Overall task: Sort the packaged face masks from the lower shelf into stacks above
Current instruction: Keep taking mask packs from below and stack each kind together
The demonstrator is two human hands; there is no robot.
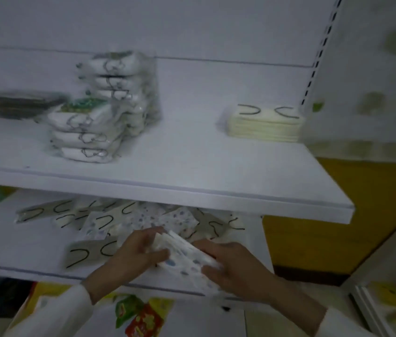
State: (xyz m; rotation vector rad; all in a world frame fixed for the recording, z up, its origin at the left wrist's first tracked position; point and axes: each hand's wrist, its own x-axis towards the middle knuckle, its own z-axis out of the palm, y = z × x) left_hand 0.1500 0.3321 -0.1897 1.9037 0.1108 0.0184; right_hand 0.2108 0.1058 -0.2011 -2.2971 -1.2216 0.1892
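Observation:
A bundle of dotted white packaged masks (pixel 187 257) is held between both hands over the lower shelf (pixel 21 244). My left hand (pixel 136 251) grips its left edge and my right hand (pixel 236 266) grips its right end. Behind the hands, several loose packaged masks (pixel 109 220) lie scattered, some grey, some dotted. A grey mask (pixel 87 254) lies alone near the front edge. On the upper shelf (pixel 192 154) stand two stacks of white mask packs (pixel 109 105) at the left and a cream stack (pixel 265 126) at the right.
A dark flat pile (pixel 24 103) sits at the far left of the upper shelf. A slotted upright (pixel 318 52) bounds the shelves on the right, with a yellow wall (pixel 362 215) beyond. Colourful packets (pixel 141 317) lie below the lower shelf.

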